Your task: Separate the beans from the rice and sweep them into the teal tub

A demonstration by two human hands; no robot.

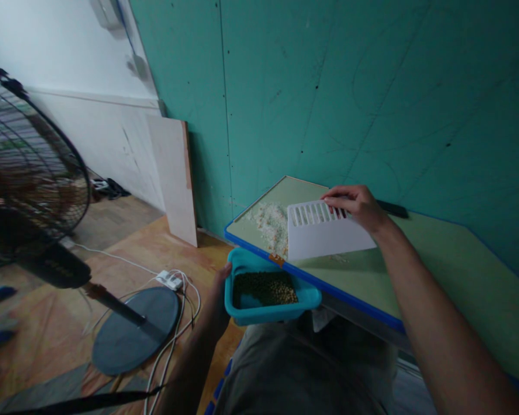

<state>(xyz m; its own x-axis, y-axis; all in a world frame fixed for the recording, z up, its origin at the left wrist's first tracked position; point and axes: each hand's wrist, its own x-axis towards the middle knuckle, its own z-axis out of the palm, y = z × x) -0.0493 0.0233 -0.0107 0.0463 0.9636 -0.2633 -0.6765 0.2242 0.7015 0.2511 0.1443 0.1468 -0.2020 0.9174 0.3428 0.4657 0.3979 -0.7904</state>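
Observation:
My right hand (355, 208) grips a white slotted board (328, 239) by its upper edge and holds it tilted over the table. Beside the board's left edge lies a pile of pale grains mixed with orange bits (272, 226). Below the table's blue edge, my left hand (219, 297) is closed on the left rim of a turquoise basin (259, 316). Dark green beans (256, 285) and paler, cream beans (284, 292) lie in the basin. Most of the left hand's fingers are hidden under the basin.
The green-topped table (441, 253) stands against a green wall (277, 104), with a dark flat object (392, 208) at its back. A fan (34, 173) stands at left, near a power strip (169, 280) and loose white cables. A pale board (175, 178) leans on the wall.

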